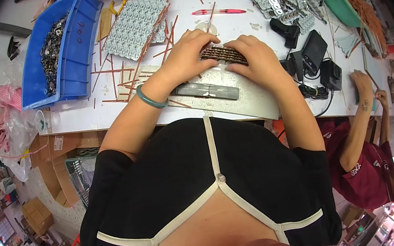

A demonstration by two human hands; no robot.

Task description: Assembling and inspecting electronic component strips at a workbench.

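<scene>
Strip stack, dark brownish and ridged, sits mid-table betw. the two hands, just over the far part of a pale metal plate. L hand (the one w/ the green bangle) is half curled, thumb on the near side and fingers on the far side of the stack's left end. R hand mirrors it at the right end, fingers bent over, thumb tucked near. Both seem to have a light pinch on it, though the fingertips hide the contact, so can't be sure how firm.

Handling: prob. fairly light but dense for its size, stiff lengthwise; the rows look separate, so they'd likely slide or fan if squeezed unevenly. Smooth metal, if that's what it is, may be slippery. Best hold: both ends at once, thumbs near, fingers far, pressing the rows together; avoid lifting by one end only.

Grey bar lies on the plate, near side of the stack, apart from it. Far left: a patterned metal sheet, w/ thin brown sticks scattered nearer. Pink pen lies beyond the hands; black adapters to the right.
</scene>
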